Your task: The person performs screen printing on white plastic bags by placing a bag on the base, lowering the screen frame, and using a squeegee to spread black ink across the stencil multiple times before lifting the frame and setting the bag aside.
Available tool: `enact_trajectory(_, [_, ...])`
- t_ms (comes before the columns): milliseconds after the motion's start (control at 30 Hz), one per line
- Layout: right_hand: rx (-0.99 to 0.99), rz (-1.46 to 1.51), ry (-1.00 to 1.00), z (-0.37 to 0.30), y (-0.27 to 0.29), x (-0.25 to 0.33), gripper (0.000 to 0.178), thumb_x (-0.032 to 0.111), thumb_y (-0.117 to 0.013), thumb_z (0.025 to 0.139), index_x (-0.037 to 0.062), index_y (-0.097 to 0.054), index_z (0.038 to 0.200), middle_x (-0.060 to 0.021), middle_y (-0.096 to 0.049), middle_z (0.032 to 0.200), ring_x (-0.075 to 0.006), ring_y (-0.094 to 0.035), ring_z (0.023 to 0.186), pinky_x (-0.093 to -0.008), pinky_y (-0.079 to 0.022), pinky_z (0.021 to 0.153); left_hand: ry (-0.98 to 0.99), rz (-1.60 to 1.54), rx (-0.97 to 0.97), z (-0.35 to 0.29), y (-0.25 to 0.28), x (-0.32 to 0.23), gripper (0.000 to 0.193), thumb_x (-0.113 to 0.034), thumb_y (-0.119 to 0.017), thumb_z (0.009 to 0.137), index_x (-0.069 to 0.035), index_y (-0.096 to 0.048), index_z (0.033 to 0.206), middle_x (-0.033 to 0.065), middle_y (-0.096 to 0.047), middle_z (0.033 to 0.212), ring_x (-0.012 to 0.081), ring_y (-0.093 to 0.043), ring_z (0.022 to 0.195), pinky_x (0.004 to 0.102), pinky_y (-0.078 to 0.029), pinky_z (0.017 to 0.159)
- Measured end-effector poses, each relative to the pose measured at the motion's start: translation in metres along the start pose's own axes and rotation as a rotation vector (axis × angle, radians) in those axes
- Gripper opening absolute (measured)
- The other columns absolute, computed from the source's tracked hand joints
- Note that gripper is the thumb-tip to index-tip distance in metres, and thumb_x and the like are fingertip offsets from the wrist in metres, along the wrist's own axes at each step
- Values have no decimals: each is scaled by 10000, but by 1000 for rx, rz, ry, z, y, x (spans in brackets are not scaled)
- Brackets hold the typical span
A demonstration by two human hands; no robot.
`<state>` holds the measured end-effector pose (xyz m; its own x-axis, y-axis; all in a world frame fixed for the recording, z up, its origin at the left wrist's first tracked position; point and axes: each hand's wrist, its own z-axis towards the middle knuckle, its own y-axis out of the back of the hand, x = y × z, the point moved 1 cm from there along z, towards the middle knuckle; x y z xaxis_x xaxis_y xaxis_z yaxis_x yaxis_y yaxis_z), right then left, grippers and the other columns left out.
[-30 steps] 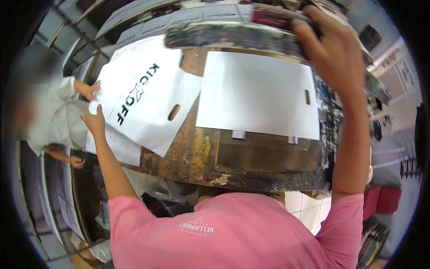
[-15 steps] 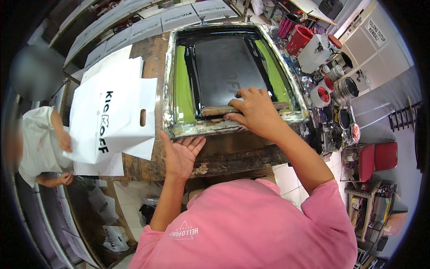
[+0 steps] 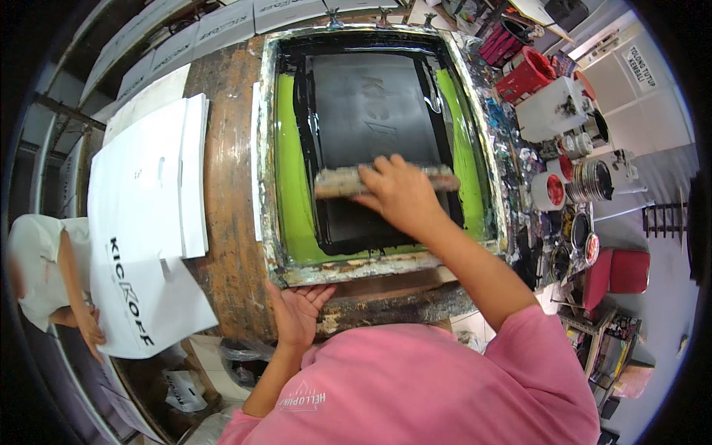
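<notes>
A printing screen [image 3: 276, 268] with a worn, paint-caked frame lies on the workbench. Its mesh is green along the sides and dark with black ink in the middle, where faint lettering shows through. My right hand [image 3: 404, 194] is closed round the handle of a squeegee [image 3: 332, 182], which lies crosswise on the inked area, a little nearer to me than the middle. Beneath the frame's near left edge, my left hand [image 3: 298, 311] is palm up with its fingers extended, the fingertips against or just under the rim.
To the left, a co-worker's hand [image 3: 90, 335] holds a white printed bag [image 3: 152, 304] beside a stack of white bags [image 3: 141, 185]. Paint tubs [image 3: 549, 190] and a red bucket [image 3: 525, 74] crowd the right. Clamps [image 3: 383, 16] stand along the screen's far edge.
The squeegee and my right hand have moved from the near rim farther up the mesh. My left hand stays at the frame. The co-worker has drawn a bag off the stack toward the near left.
</notes>
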<state>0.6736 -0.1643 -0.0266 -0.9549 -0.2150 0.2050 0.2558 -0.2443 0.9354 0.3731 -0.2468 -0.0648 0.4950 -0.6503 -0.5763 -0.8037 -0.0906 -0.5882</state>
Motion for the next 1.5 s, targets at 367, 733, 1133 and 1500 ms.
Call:
enact_trajectory(367, [-74, -169, 50, 190, -39, -116, 534, 635, -626, 988, 117, -730, 1070, -116, -716, 1007, -354, -706, 1000, -495, -602, 773, -19, 85, 56, -1, 8, 3, 1050, -825, -291, 1035, 34, -252, 1638, 298, -427, 1599, 430, -515, 1446, 606, -458, 1199])
enact_trajectory(733, [316, 149, -48, -34, 72, 26, 537, 599, -621, 1017, 82, -746, 1092, -204, -739, 920, -443, -728, 866, -555, -562, 794, -145, 28, 217, 8, 19, 12, 1000, -823, -351, 1029, 23, -412, 1559, 268, -620, 1430, 413, -618, 1339, 594, -456, 1185])
enact_trajectory(1133, [-483, -292, 54, 7, 203, 79, 331, 396, -698, 928, 86, -689, 1042, -99, -633, 911, -293, -617, 909, -488, -398, 910, -515, -4, 782, -10, -67, -99, 1080, -854, -444, 973, 38, -418, 1583, 310, -493, 1583, 487, -396, 1532, 636, -311, 1266])
enact_trajectory(1500, [-627, -286, 98, 83, 261, 58, 388, 437, -660, 963, 55, -699, 911, -127, -666, 793, -320, -662, 820, -465, -402, 829, -704, 2148, -213, 43, -36, -18, 1062, -831, -401, 989, -39, -321, 1692, 285, -129, 1778, 493, -12, 1653, 804, 129, 1186])
